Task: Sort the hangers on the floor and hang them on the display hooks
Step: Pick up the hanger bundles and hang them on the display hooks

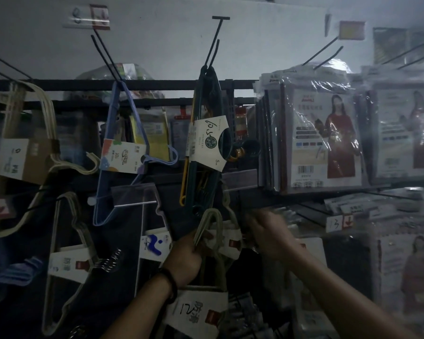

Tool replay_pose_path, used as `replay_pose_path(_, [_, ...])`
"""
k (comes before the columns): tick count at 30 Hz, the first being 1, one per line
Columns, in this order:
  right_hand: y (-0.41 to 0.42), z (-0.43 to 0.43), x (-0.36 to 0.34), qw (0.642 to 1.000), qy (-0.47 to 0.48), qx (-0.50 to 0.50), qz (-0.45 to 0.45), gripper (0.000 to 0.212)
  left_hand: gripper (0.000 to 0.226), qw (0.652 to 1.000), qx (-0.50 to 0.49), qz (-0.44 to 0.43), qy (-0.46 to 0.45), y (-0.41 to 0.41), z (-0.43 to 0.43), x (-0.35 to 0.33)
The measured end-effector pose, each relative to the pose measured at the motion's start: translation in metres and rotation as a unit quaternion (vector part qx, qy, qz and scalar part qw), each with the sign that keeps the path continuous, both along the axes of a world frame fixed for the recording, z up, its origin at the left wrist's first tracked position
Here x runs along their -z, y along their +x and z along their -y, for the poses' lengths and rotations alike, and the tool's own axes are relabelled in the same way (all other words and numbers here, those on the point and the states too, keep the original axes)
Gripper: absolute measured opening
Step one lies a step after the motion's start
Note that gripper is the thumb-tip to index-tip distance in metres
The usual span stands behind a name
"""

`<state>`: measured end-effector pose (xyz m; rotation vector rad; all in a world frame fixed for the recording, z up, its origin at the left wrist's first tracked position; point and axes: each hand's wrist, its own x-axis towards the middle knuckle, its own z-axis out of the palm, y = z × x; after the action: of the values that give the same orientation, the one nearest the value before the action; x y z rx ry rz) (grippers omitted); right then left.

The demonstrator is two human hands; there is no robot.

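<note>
— Fingers (pixel 196 243) of the left hand (pixel 184 259) were curled tight around the beige hanger bundle (pixel 212 231), gripping it just under its looped tops. What about the other side?

— Right hand (pixel 269 237) was blurred. It sat just beside the bundle's upper right, reaching toward the dark rail; whether its fingers had closed on anything could not be told.

— Where did the bundle sit against the left fingers?

— Its loops rose above the knuckles, its legs dropped below the palm to a white card sleeve (pixel 201 311). It was not on any hook.

— How far along did the job look?

— Partly done, by appearance. At least 5 packs already hung: a cream set (pixel 34 133), a blue set (pixel 123 143), the green and yellow set (pixel 206 143), and 2 lower ones. The held bundle remained to be hung. The floor was out of sight, so what was left there could not be judged.
</note>
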<state>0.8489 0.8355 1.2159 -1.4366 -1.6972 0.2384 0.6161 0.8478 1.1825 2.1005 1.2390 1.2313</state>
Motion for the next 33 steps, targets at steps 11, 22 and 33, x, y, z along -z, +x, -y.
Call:
replay_pose_path(11, [-0.034,0.042,0.027,0.985,-0.015,0.073,0.155,0.017,0.014,0.997,-0.045,-0.009,-0.056,0.063,0.009,-0.031])
replay_pose_path(22, [-0.028,0.035,0.012,0.989,0.053,0.115,0.072,0.016,0.065,0.988,0.024,-0.149,0.045,0.043,0.022,-0.03])
replay_pose_path(33, [-0.042,0.009,0.026,0.969,0.135,0.149,0.141,0.019,0.079,0.98,0.019,-0.131,0.15,0.016,0.031,-0.025])
